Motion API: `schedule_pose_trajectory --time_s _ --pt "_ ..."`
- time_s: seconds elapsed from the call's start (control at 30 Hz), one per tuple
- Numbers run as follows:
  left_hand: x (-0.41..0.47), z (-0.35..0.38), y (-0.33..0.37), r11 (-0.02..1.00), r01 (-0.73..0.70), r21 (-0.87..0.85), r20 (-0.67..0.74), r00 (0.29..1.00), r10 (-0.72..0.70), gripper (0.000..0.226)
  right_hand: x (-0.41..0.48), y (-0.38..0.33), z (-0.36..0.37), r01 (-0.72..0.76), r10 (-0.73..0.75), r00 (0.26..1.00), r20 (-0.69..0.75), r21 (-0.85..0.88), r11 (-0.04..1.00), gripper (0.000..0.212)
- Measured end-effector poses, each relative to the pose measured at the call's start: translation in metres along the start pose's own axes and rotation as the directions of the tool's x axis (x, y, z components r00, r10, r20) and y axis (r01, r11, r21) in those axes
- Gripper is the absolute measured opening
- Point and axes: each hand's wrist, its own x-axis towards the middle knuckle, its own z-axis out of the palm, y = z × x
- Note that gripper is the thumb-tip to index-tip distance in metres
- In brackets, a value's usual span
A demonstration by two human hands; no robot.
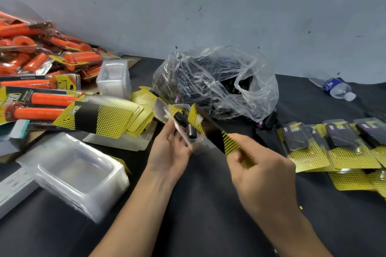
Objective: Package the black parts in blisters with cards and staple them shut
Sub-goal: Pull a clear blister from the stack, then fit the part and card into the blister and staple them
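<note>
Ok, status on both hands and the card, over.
Left hand holds blister with black parts. Right hand pinches card, tip at blister. Plastic bag close behind, not blocking.

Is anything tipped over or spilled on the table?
Yes. The water bottle lies on its side at the far right, and a few black parts sit loose outside the plastic bag, by its right edge.

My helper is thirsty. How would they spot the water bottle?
Follow the black table to its far right, by the grey wall. Right of the clear plastic bag, the water bottle lies on its side: alone, blue label, white cap.
</note>
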Motion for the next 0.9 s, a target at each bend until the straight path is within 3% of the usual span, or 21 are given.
schedule_pose_trajectory --time_s 0.1,0.3,0.4,0.53,0.6,0.67,0.77,0.9 --pt "0.002 0.000 -0.002 0.998 -0.016 0.065 -0.006 1.000 0.016 0.034 -0.007 -0.010 0.005 0.157 -0.160 0.987 -0.005 -0.153 0.976 0.033" --pt "0.005 0.000 -0.010 0.982 -0.015 0.188 -0.063 0.998 0.028 0.031 -0.021 -0.031 0.013 0.221 -0.187 0.973 0.137 -0.299 0.928 0.039" --pt "0.006 0.001 -0.014 0.970 0.001 0.243 -0.067 0.998 0.016 0.036 -0.025 -0.039 0.015 0.192 -0.081 0.952 0.294 -0.371 0.908 0.049" --pt "0.006 0.001 -0.018 0.955 0.020 0.297 -0.076 0.997 0.003 0.033 -0.022 -0.042 0.018 0.104 0.147 0.859 0.490 -0.448 0.888 0.054" --pt "0.006 0.001 -0.020 0.951 0.048 0.307 -0.061 0.998 -0.031 0.036 -0.025 -0.038 0.022 0.052 0.205 0.818 0.538 -0.424 0.904 0.047" --pt "0.005 0.002 -0.021 0.941 0.079 0.330 -0.059 0.996 -0.062 0.037 -0.026 -0.035 0.021 0.009 0.211 0.834 0.511 -0.393 0.919 0.039" --pt "0.001 0.003 -0.020 0.929 0.093 0.359 -0.067 0.995 -0.073 0.034 -0.025 -0.025 0.023 -0.063 0.200 0.847 0.492 -0.280 0.958 0.047" --pt "-0.003 0.007 -0.016 0.928 0.085 0.364 -0.049 0.996 -0.073 0.026 -0.019 -0.009 0.024 -0.372 0.304 0.760 0.575 0.001 0.928 0.054"
